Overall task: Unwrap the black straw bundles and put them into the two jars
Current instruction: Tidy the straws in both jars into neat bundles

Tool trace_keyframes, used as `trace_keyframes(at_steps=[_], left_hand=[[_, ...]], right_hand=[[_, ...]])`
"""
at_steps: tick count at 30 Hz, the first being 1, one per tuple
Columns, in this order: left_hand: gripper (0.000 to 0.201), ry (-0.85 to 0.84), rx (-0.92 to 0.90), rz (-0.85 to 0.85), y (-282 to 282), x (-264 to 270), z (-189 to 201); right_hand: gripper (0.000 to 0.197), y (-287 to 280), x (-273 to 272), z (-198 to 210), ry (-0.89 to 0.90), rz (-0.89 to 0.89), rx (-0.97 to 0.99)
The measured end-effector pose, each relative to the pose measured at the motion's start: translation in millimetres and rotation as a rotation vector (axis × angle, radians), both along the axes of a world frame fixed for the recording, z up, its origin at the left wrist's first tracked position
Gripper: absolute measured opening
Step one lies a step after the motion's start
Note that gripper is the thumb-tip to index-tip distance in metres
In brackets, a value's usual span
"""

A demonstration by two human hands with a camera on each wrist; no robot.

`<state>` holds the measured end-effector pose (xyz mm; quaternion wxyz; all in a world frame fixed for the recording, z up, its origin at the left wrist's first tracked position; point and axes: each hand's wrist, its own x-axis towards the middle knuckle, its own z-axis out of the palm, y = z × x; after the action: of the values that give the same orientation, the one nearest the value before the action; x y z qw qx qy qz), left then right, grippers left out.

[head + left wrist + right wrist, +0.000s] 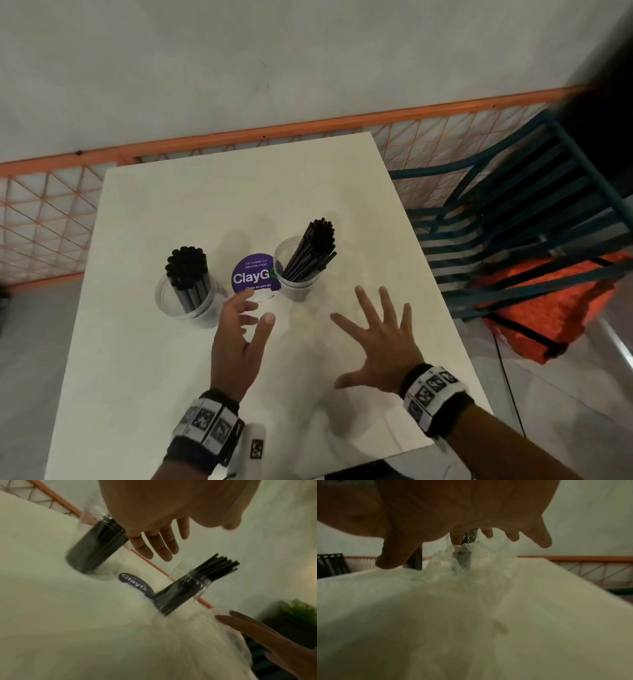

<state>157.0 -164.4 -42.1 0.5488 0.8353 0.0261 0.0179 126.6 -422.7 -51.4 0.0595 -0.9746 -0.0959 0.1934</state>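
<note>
Two clear jars stand on the white table (144, 377). The left jar (186, 301) holds an upright clump of black straws (186, 267). In the right jar (295, 279) the black straws (317, 245) lean to the right. My left hand (255, 308) hovers open just in front of the gap between the jars, holding nothing. My right hand (363, 339) is spread wide over the table to the right, also holding nothing. Crumpled clear plastic wrap (471, 566) lies on the table under and ahead of the right hand and is faint in the head view.
A round purple ClayGo sticker (255, 274) sits between the jars. An orange mesh fence (51, 212) runs behind the table. A dark blue slatted chair (513, 222) and an orange bag (548, 308) stand right of the table. A green plant (296, 608) shows further right.
</note>
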Motion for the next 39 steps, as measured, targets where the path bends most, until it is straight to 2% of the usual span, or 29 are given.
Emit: trace_keyframes(at_steps=[3,6,8,9,11,12,14,16,18,19,20,21,22,23,24,25,26,27,28,30,31,32,34,35,36,37,39], left_hand=[[0.062,0.121,0.166,-0.088,4,-30,-15],[0.061,0.192,0.280,-0.201,-3,-45,-22],[0.077,0.289,0.321,-0.287,-11,-49,-23],[0.089,0.336,0.344,-0.332,-16,-50,-24],[0.110,0.449,0.326,-0.414,-32,-51,-24],[0.113,0.467,0.273,-0.456,-43,-52,-24],[0.110,0.455,0.100,-0.489,-66,-55,-20],[0.099,0.355,0.002,-0.498,-90,-59,-9],[0.068,0.307,0.028,-0.433,-110,-61,5],[0.048,0.284,0.033,-0.454,-113,-57,4],[0.033,0.276,0.042,-0.509,-119,-53,13],[0.027,0.251,-0.047,-0.553,-124,-49,15],[0.030,0.321,-0.372,-0.455,-126,-41,17],[0.033,0.389,-0.458,-0.451,-130,-42,22],[0.034,0.450,-0.286,-0.488,-131,-46,18],[0.034,0.583,-0.275,-0.485,-130,-45,11],[0.036,0.754,-0.491,-0.386,-134,-46,14],[0.041,0.861,-0.633,-0.383,-140,-48,22],[0.047,0.858,-0.584,-0.441,-147,-48,25],[0.050,0.878,-0.484,-0.499,-153,-53,34],[0.035,0.849,-0.502,-0.511,-154,-58,35],[0.023,0.909,-0.588,-0.562,-153,-63,35],[0.044,0.995,-0.697,-0.574,-156,-72,41],[0.050,0.911,-0.672,-0.622,-158,-80,37],[0.058,0.773,-0.570,-0.683,-164,-89,36],[0.067,0.597,-0.447,-0.769,-169,-99,32],[0.070,0.277,-0.253,-0.897,-184,-119,26]], right_hand=[[0.107,14,-1,-34,0.136,-0.020,-0.038],[0.068,13,-5,-46,0.136,-0.064,-0.014],[0.038,7,-5,-45,0.100,-0.067,0.061],[0.031,4,-5,-42,0.123,-0.076,0.128],[0.028,-1,-2,-34,0.218,-0.123,0.260],[0.026,-3,-1,-27,0.225,-0.154,0.344],[0.018,-1,-4,-12,0.145,-0.286,0.609],[0.011,8,-8,12,0.107,-0.576,1.002],[0.014,18,-14,27,0.140,-0.901,1.335],[0.011,21,-17,33,0.130,-1.011,1.384],[0.005,22,-22,37,0.102,-1.072,1.359],[0.006,22,-28,41,0.065,-1.086,1.302],[0.013,19,-35,47,0.014,-1.036,1.228],[0.021,16,-43,51,-0.075,-0.929,1.121],[0.032,13,-52,57,-0.205,-0.785,0.979],[0.045,10,-60,63,-0.328,-0.628,0.816],[0.060,8,-69,62,-0.396,-0.487,0.699],[0.073,7,-79,58,-0.409,-0.390,0.633],[0.077,3,-87,53,-0.373,-0.359,0.628],[0.062,-8,-104,43,-0.318,-0.419,0.655],[0.051,-16,-111,41,-0.350,-0.482,0.637],[0.043,-24,-118,40,-0.391,-0.564,0.610],[0.037,-38,-129,36,-0.428,-0.740,0.588],[0.039,-41,-134,34,-0.407,-0.812,0.603],[0.042,-41,-137,31,-0.362,-0.862,0.661],[0.043,-39,-140,30,-0.311,-0.910,0.804],[0.038,-36,-141,38,-0.298,-1.085,1.266]])
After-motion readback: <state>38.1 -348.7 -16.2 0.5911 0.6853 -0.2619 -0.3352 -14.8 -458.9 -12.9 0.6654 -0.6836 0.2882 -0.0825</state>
